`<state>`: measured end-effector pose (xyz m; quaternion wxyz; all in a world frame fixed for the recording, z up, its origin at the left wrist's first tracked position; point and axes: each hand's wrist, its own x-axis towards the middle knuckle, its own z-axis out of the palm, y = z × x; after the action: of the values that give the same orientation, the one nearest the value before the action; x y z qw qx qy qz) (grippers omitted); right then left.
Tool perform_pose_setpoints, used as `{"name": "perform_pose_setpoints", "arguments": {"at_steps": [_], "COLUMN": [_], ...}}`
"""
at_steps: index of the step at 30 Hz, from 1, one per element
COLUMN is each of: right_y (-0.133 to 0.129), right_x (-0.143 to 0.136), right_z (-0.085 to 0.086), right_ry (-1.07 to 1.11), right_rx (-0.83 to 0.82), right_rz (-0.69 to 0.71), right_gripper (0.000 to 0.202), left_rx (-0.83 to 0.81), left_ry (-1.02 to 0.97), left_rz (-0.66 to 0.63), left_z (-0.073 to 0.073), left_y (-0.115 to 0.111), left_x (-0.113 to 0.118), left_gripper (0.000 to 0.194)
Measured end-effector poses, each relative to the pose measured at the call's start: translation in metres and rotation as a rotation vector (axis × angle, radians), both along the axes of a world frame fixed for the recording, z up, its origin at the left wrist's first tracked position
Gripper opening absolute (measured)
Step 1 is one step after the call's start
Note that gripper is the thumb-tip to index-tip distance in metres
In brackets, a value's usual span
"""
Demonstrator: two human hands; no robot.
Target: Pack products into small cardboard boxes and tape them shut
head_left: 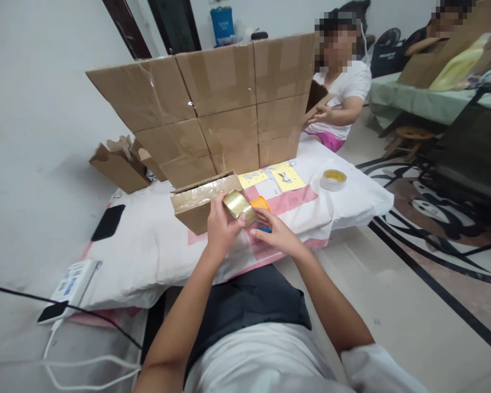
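At the left, a white power strip (81, 278) lies at the edge of the cloth-covered table (143, 251), with a flat black object (108, 222) beyond it. Next, a cardboard box (194, 218) stands before a tall cardboard stack (228, 112) whose near face shows 9 panels. The person's left hand (221, 226) is clamped on a shiny roll of tape (238, 205), in front of the box's right end. The right hand (280, 233) hangs half open just beside the roll; whether its fingertips touch it cannot be told. Farther right, a co-worker's hand (323, 113) is at a cardboard flap (318, 101), and nearer lies a pale tape ring (332, 184)
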<state>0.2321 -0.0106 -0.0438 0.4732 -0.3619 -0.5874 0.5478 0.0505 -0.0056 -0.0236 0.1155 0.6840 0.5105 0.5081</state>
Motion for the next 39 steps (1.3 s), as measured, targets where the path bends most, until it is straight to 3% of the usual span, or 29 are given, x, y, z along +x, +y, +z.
{"name": "perform_pose_setpoints", "arguments": {"at_steps": [5, 7, 10, 12, 14, 16, 20, 25, 33, 39], "right_y": [-0.006, -0.008, -0.006, -0.002, 0.001, 0.003, 0.002, -0.001, -0.024, -0.056], "right_x": [-0.017, -0.016, -0.017, -0.021, -0.025, -0.029, -0.032, -0.033, -0.007, 0.021], "right_z": [-0.016, -0.019, -0.022, -0.023, -0.023, -0.022, -0.024, -0.026, 0.002, 0.024], "right_ry": [0.082, 0.040, 0.027, 0.054, 0.108, 0.162, 0.179, 0.084, -0.093, -0.085], "right_rx": [-0.227, -0.225, -0.144, -0.072, -0.050, -0.098, -0.225, -0.210, -0.133, -0.118], "right_rz": [-0.048, -0.028, -0.168, -0.227, -0.171, -0.088, -0.030, -0.034, -0.075, -0.070], "right_gripper": [0.033, 0.036, 0.035, 0.044, 0.060, 0.064, 0.044, 0.023, 0.007, 0.010], "left_rx": [-0.032, -0.039, -0.037, -0.042, -0.066, -0.100, -0.129, -0.112, -0.082, 0.044], "left_ry": [-0.023, -0.040, -0.066, -0.100, -0.150, -0.210, -0.336, -0.327, -0.254, 0.001], "left_rz": [0.049, 0.057, 0.051, 0.038, 0.019, 0.004, 0.000, -0.004, 0.016, 0.080], "left_z": [-0.001, -0.003, -0.004, -0.004, -0.004, -0.006, -0.013, -0.021, -0.021, -0.009], "left_y": [0.003, 0.003, 0.002, 0.000, -0.001, -0.002, 0.000, 0.001, 0.003, 0.008], "left_x": [-0.006, -0.008, -0.009, -0.009, -0.009, -0.010, -0.016, -0.019, -0.019, -0.012], "left_gripper": [0.063, 0.062, 0.062, 0.060, 0.057, 0.053, 0.048, 0.049, 0.056, 0.064]}}
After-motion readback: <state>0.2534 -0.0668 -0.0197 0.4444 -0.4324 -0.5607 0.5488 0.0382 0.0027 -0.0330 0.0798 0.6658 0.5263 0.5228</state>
